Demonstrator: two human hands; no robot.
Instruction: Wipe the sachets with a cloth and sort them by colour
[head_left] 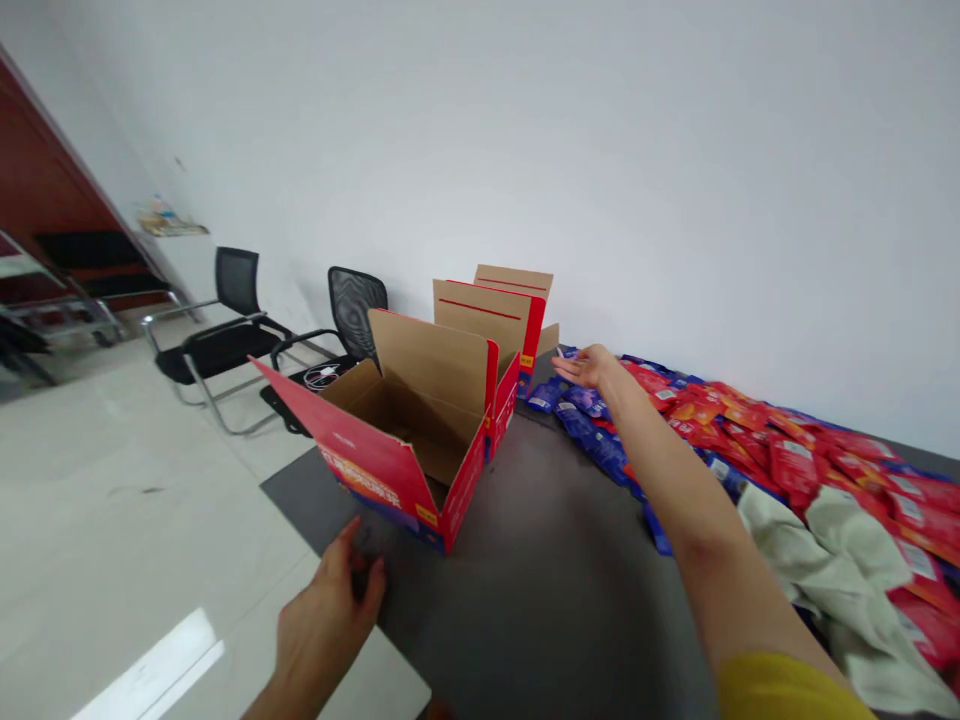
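My left hand point(330, 605) is at the near edge of the dark table, just in front of an open red cardboard box point(382, 465). Its thumb and fingers are apart, with nothing between them. The box's flaps stand up and its brown inside shows. My right hand point(589, 368) reaches far across the table with fingers stretched out, above blue packets point(581, 415) at the far end of a pile. A small pale sliver shows by its fingertips; I cannot make out what it is.
More open boxes point(487, 310) stand in a row behind the first. Red packets point(750, 445) are heaped along the wall at right, with pale cloth point(847, 570) on the near part. Two black chairs point(225, 335) stand on the floor at left, one with a white cable point(321, 376) on its seat.
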